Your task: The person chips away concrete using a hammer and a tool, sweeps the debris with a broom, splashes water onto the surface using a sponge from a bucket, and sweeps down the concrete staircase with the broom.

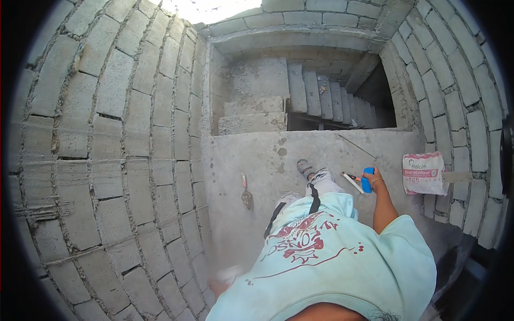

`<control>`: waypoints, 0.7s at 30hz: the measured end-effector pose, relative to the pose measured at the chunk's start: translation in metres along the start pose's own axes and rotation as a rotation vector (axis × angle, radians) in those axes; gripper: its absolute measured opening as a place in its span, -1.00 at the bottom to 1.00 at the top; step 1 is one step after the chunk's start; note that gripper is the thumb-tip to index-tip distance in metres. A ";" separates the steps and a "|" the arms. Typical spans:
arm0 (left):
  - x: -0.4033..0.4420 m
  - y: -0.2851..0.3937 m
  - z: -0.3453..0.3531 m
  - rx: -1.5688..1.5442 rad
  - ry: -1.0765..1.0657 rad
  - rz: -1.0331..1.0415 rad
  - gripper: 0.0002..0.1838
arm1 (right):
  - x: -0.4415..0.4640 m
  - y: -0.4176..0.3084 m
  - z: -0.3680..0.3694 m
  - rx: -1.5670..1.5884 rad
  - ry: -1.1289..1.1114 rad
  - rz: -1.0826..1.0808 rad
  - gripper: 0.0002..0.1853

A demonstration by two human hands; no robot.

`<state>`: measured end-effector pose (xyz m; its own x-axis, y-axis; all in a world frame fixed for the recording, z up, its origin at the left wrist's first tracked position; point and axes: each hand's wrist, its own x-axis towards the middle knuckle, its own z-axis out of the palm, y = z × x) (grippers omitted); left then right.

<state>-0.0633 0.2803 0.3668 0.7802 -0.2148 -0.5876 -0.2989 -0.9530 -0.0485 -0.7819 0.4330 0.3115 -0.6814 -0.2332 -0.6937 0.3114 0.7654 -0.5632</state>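
Observation:
My right hand (377,180) is closed around a blue object (368,180), out to the right of my legs. A white and black stick-like piece (352,182) shows beside the blue object; whether they are joined is unclear. At the lower left, my left hand (216,287) is mostly hidden by my shirt and smeared, close to a blurred whitish thing (230,273) near the block wall. Its fingers cannot be made out. A trowel (246,195) lies on the concrete floor (235,160), left of my legs.
Block walls rise at left (118,139) and right (450,80). Ahead, beyond the floor's edge, concrete stairs (326,96) descend into a dark opening. A cement bag (424,174) stands at the right wall. A thin rod (356,145) lies near the edge.

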 end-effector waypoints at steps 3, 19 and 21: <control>0.025 0.036 0.010 0.251 -0.020 0.069 -0.23 | -0.034 0.036 -0.005 0.137 0.041 0.135 -0.38; -0.186 0.368 0.001 -0.975 -0.791 0.803 -0.44 | -0.152 0.094 0.002 0.293 0.202 0.175 -0.45; -0.162 0.358 -0.012 -1.303 -0.931 0.747 -0.51 | -0.148 0.128 0.008 0.273 0.215 0.238 -0.45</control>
<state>-0.2900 -0.0282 0.4545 0.0130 -0.9045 -0.4263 0.5414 -0.3520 0.7635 -0.6355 0.5604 0.3387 -0.6829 0.0831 -0.7258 0.6210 0.5892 -0.5169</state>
